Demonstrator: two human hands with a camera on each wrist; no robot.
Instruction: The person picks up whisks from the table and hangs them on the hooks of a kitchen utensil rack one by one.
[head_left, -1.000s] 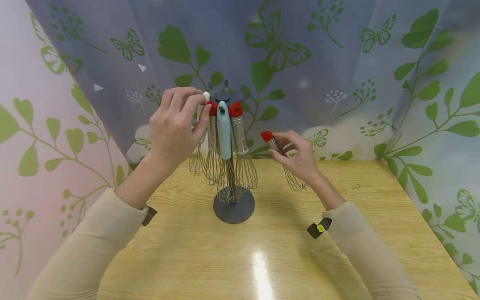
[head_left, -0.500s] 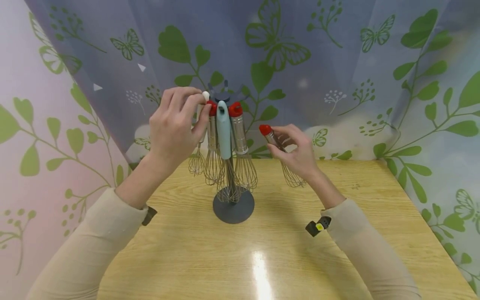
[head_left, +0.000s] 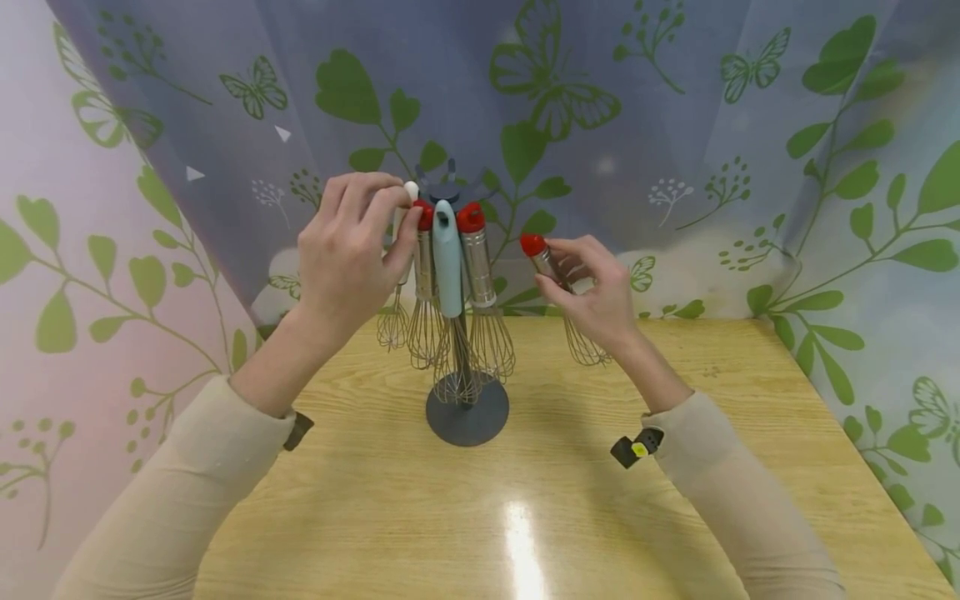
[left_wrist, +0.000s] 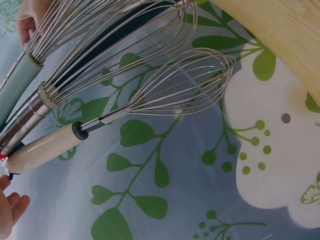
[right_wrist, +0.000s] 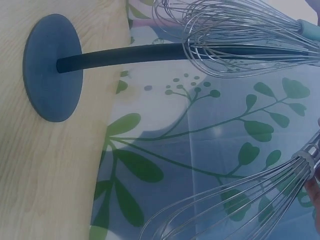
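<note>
Several whisks hang from a dark grey stand (head_left: pixel 467 414) in the head view. Two have red-capped metal handles, and a pale blue whisk (head_left: pixel 447 258) hangs between them. At the stand's left my left hand (head_left: pixel 352 242) pinches the top end of a cream-handled whisk (left_wrist: pixel 45 147), its thumb beside the neighbouring red cap (head_left: pixel 424 216); the exact contact is partly hidden. To the right of the stand, my right hand (head_left: pixel 596 296) grips the metal handle of another red-capped whisk (head_left: pixel 551 265). That whisk is tilted, wires downward, apart from the stand.
A wooden table (head_left: pixel 360 500) lies under the stand, with a bright reflection near its front. Patterned cloth (head_left: pixel 637 150) with leaves and butterflies surrounds the back and sides. Small dark hooks (head_left: pixel 452 171) stick out at the stand's top.
My right hand has raised its red-capped whisk slightly, and the whisk's red end is higher. My left hand stays at the stand's top.
</note>
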